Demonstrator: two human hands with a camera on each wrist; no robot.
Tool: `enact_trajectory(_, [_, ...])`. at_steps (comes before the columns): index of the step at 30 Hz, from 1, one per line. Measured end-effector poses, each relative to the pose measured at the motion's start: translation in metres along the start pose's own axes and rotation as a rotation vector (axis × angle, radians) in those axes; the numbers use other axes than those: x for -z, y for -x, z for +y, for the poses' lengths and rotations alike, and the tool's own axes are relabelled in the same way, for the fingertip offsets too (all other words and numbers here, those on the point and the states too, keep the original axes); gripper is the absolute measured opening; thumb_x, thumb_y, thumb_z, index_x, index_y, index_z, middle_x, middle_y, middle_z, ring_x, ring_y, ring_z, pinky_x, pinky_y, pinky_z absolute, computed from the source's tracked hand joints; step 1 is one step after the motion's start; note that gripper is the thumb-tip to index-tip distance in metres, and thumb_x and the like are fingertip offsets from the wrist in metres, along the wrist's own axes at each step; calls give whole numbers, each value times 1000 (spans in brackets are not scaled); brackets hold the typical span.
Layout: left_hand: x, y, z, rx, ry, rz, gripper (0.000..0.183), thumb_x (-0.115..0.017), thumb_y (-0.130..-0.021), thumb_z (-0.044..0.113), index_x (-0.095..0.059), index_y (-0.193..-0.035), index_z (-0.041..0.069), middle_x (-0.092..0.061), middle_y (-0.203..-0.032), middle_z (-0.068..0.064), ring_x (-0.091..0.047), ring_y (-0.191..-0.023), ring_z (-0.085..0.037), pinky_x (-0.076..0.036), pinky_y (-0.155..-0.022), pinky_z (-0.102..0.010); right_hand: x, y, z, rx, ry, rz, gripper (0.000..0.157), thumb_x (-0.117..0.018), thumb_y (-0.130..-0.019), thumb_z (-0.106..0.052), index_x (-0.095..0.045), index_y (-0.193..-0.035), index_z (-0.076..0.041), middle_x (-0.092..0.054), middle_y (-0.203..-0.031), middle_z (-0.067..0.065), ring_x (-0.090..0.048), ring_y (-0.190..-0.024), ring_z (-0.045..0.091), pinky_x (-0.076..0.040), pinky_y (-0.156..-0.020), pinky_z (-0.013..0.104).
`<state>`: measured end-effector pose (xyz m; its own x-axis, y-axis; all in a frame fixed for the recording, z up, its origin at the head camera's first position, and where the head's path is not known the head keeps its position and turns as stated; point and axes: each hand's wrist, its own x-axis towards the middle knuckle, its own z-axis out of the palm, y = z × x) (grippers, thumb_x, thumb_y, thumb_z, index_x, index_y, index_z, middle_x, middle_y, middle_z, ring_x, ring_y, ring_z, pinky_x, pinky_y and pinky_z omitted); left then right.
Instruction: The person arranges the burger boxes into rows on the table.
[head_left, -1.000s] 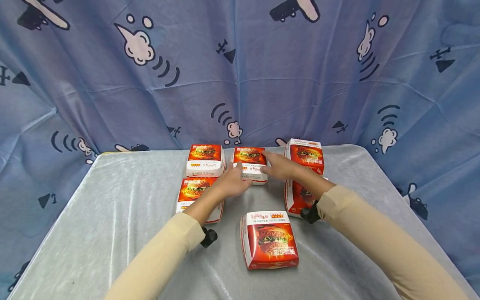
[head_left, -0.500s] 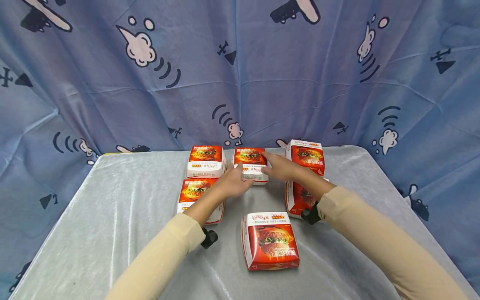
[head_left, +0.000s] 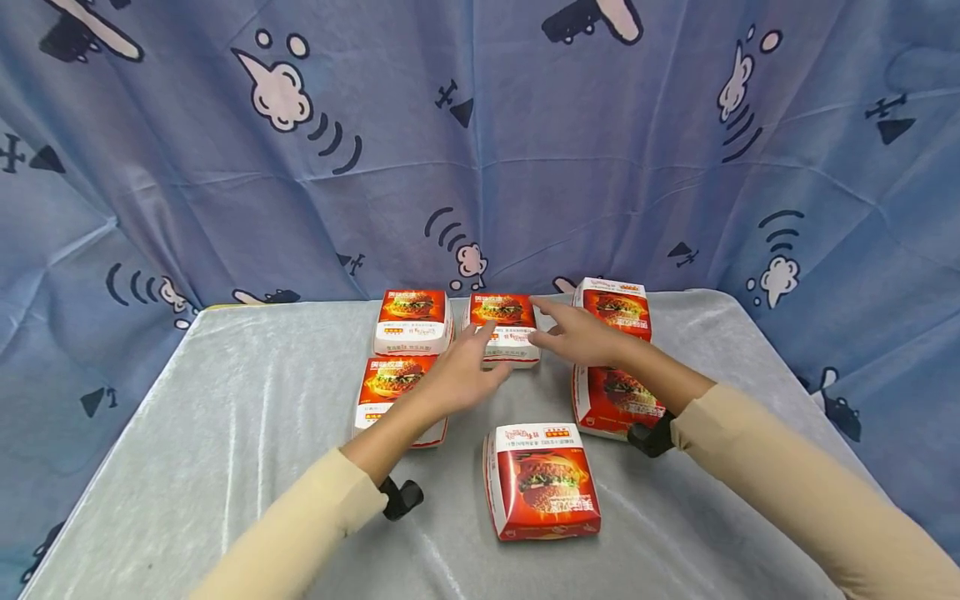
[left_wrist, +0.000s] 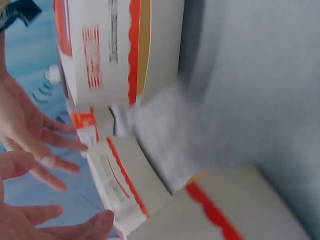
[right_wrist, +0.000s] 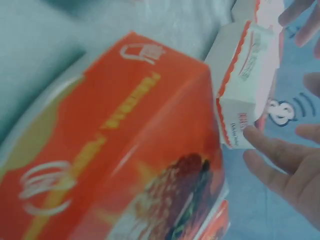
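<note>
A red and white burger box stands at the back middle of the table. My left hand, fingers spread, hovers over its front left corner. At its right side is my right hand, also with fingers extended and holding nothing. Whether the right fingertips touch the box, I cannot tell. In the left wrist view the same box lies beyond the thumb of the left hand. The right wrist view shows the right hand close to that box's corner.
Two burger boxes stand on the left, one back and one front. On the right are a back box and a front box, partly under the right arm. Another box sits nearer me. A patterned curtain hangs behind the table.
Both hands have loosened from the back middle box. The left hand has drawn slightly back towards me, the right hand slightly to the right. The boxes have barely shifted.
</note>
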<state>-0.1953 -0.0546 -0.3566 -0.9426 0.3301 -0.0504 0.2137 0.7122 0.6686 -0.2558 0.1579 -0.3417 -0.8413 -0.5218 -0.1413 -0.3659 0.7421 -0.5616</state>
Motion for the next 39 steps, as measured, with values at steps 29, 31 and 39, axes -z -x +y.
enact_trajectory(29, [-24, 57, -8, -201, -12, -318, 71, -76, -85, 41, -53, -142, 4, -60, -135, -6, -53, -127, -19, -41, -107, -39, -20, 94, -2, 170, -225, -255, 65, -64, -98, -28, -37, -151, -1, -45, -147, 21, -56, -123, 38, -50, -96, 52])
enact_trajectory(31, [-25, 58, -10, -189, -15, -310, 72, -76, -85, 43, -53, -142, 5, -60, -134, -6, -54, -125, -18, -42, -106, -38, -22, 94, -1, 169, -219, -269, 65, -65, -97, -28, -38, -150, -1, -46, -146, 21, -57, -122, 37, -50, -96, 52])
enact_trajectory(39, [-26, 59, -11, -149, 24, -284, 71, -74, -88, 41, -51, -143, 2, -59, -136, -9, -54, -125, -21, -42, -106, -41, -27, 93, 1, 158, -156, -265, 65, -66, -96, -34, -43, -148, -4, -52, -141, 17, -56, -122, 30, -45, -100, 55])
